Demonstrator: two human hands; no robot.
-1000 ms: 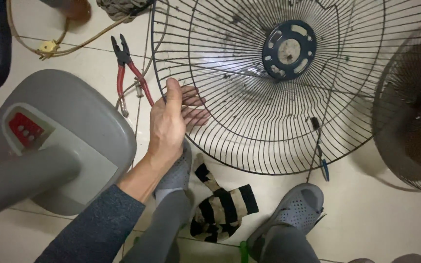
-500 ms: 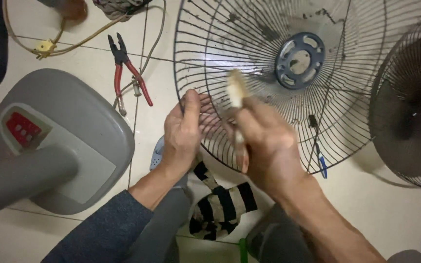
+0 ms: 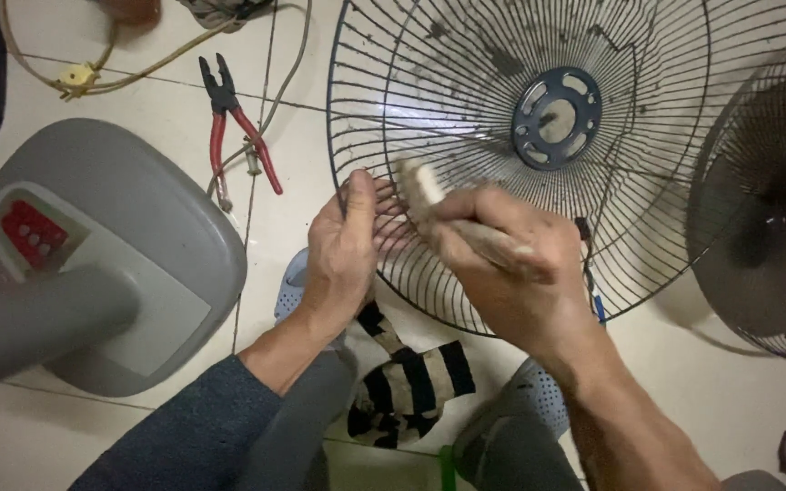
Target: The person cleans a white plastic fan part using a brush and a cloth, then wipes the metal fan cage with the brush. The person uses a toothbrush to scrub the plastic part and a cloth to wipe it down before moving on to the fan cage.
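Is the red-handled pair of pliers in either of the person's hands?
No: the red-handled pliers lie on the floor tiles, apart from the left hand on the fan guard and the right hand holding a brush.
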